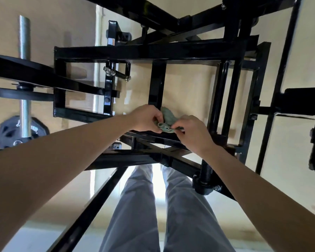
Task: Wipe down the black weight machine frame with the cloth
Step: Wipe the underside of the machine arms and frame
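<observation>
Currently, item one: cloth (pixel 166 121), grey-green, bunched, at the centre of the view, held between both hands over a black crossbar (pixel 145 134); whether it touches the bar cannot be told. Item two: left hand (pixel 146 118), fingers curled, pinching the cloth's edge at its 9 o'clock side. Item three: right hand (pixel 193 132), fingertips nipping the same wad from 3 o'clock. Item four: black weight machine frame (pixel 153 51), glossy tubing running from 12 o'clock down past the hands, with open gaps between the members. Item five: weight plates (pixel 22 93) on a steel post (pixel 25 37) at 9 o'clock. Item six: black coil spring (pixel 205 172) with bolted collar at 5 o'clock. Item seven: grey trousers (pixel 134 206) at 6 o'clock, directly under the hands. Hazards, as judged: the cloth is held by fingertips only, so a loose pinch would likely let it fall through the open frame toward the legs; wadded this small, it would probably wipe a narrow strip and leave streaks on the gloss paint; knuckles working near the bolts and the joints at 4 o'clock could catch or be nipped; a hard push on a member could shift the loaded plates.
</observation>
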